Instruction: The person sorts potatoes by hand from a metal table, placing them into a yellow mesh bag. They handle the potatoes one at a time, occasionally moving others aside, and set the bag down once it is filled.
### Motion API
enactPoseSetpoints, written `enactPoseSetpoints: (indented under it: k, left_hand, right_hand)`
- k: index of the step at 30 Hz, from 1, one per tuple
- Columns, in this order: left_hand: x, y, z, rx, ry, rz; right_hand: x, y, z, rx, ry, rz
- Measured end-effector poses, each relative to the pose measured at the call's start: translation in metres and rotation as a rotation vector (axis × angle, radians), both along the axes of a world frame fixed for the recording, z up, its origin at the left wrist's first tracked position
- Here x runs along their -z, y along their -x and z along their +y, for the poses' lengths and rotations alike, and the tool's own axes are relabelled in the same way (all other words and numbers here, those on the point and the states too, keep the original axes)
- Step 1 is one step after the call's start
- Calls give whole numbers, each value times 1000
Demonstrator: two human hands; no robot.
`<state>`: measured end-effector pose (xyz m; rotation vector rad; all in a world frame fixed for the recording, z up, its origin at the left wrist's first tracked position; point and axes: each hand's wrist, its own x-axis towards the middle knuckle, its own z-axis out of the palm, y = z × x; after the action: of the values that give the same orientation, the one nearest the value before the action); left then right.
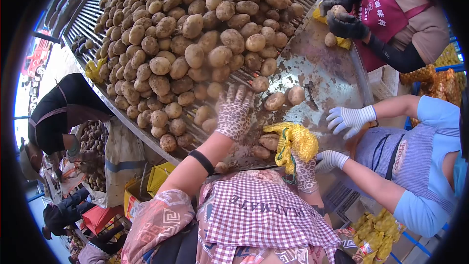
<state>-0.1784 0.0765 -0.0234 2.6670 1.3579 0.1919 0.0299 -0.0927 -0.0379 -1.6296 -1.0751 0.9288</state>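
Observation:
My left hand [235, 113], in a leopard-print glove, reaches forward with fingers spread at the near edge of a large heap of soil-dusted potatoes [194, 55]. My right hand [307, 175], in a matching glove, grips a yellow mesh bag [302, 142] at the tray's near edge. Part of that hand is hidden behind the netting. Two loose potatoes [275, 101] lie on the dirty metal tray [305, 112] beyond the bag. Just left of the bag, two more potatoes [269, 141] rest close against it.
A slatted metal rack [90, 17] carries the heap. On the right, a co-worker's striped-gloved hand [351, 120] hovers over the tray. Another co-worker's black-gloved hands [346, 23] hold a potato at the far right. Filled yellow bags [373, 232] lie at lower right.

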Motion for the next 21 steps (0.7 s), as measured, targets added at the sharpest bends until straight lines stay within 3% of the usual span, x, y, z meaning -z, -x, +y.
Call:
enactPoseSetpoints:
  k: [1,6,8,9,10,12,16,19,20,21]
  left_hand:
    - [1,8,3,-190,72,37]
    - [-32,18,17,-102,156,-261]
    - [-41,16,15,-432,1280,-1469]
    - [-40,20,10,-285,1497,-1767]
    - [-44,21,4,-284,1490,-1775]
    - [-56,20,-6,-389,1670,-1930]
    - [-64,18,-18,-342,1731,-2046]
    - [-74,11,-26,-339,1690,-1998]
    - [-67,10,-29,-331,1699,-1994]
    - [-51,10,-33,-274,1768,-2026]
  right_hand:
    - [-3,1,1,14,17,38]
    - [-10,4,18,151,139,390]
    - [-11,3,28,184,152,469]
    - [-9,2,33,283,108,664]
    - [-9,1,39,376,63,859]
    - [-16,-1,47,409,60,876]
    - [-38,3,65,433,49,716]
    - [-41,5,78,143,-161,181]
    - [-18,-3,82,-120,-171,-364]
    - [-111,41,96,-149,-367,-393]
